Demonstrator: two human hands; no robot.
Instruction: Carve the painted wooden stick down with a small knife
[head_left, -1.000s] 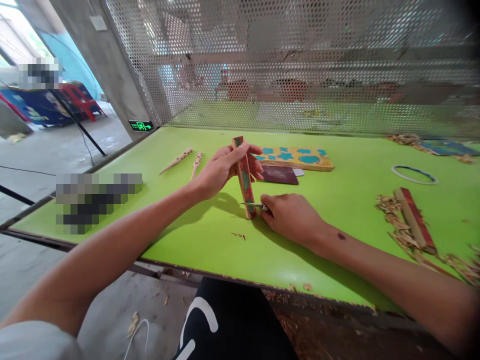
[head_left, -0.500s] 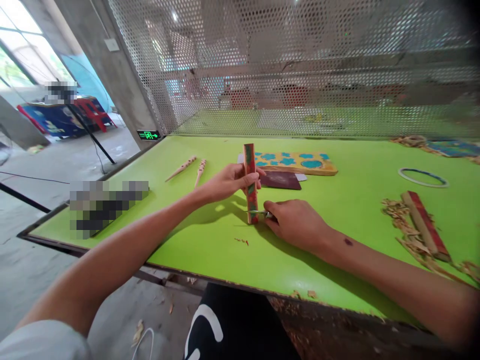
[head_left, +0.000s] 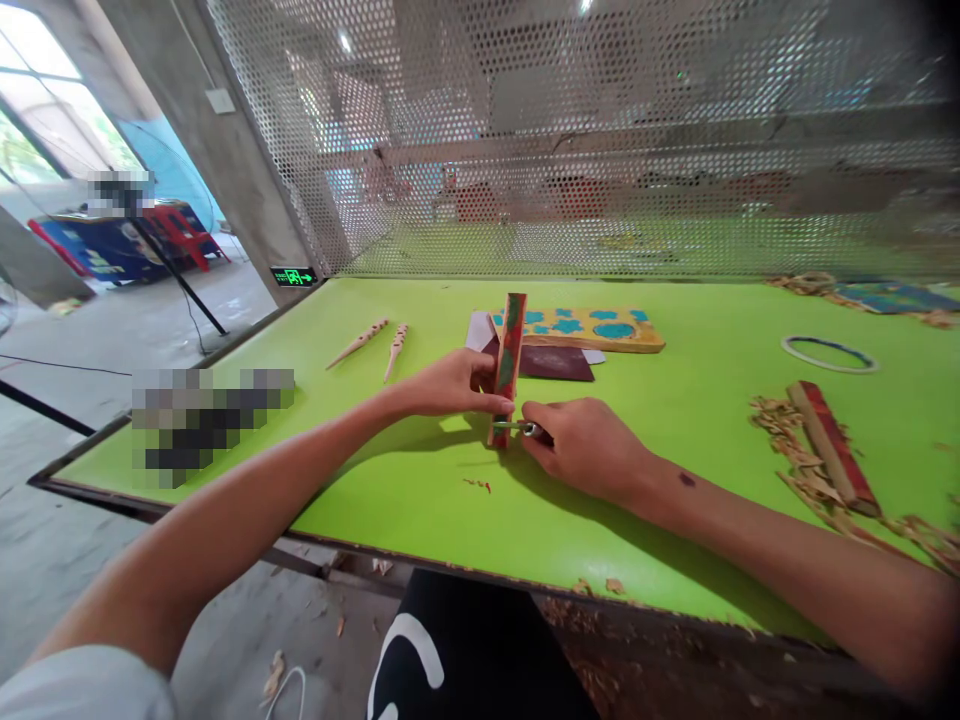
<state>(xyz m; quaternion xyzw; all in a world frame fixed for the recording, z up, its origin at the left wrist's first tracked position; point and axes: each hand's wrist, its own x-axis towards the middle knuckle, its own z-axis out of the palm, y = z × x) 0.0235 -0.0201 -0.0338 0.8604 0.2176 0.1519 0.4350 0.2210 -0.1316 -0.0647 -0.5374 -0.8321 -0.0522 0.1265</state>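
Note:
My left hand is closed around a painted wooden strip, red and green on the face toward me. It stands nearly upright, its top leaning slightly right, with the lower end close to the green tabletop. In my right hand is a small carving knife with a metal collar. Its thin blade lies across the strip's lower part, below my left thumb; most of the handle is hidden in my fist. A few small red and pale shavings lie on the table just below.
Behind my hands lie a yellow board with blue shapes and dark red sandpaper-like sheets. Two carved pointed sticks lie left. To the right are another wooden strip, curled shavings and a ring. Perforated mesh stands behind.
The strip has tilted, its top shifting to the right. My left hand sits lower, its thumb nearer the blade. The view has shifted slightly.

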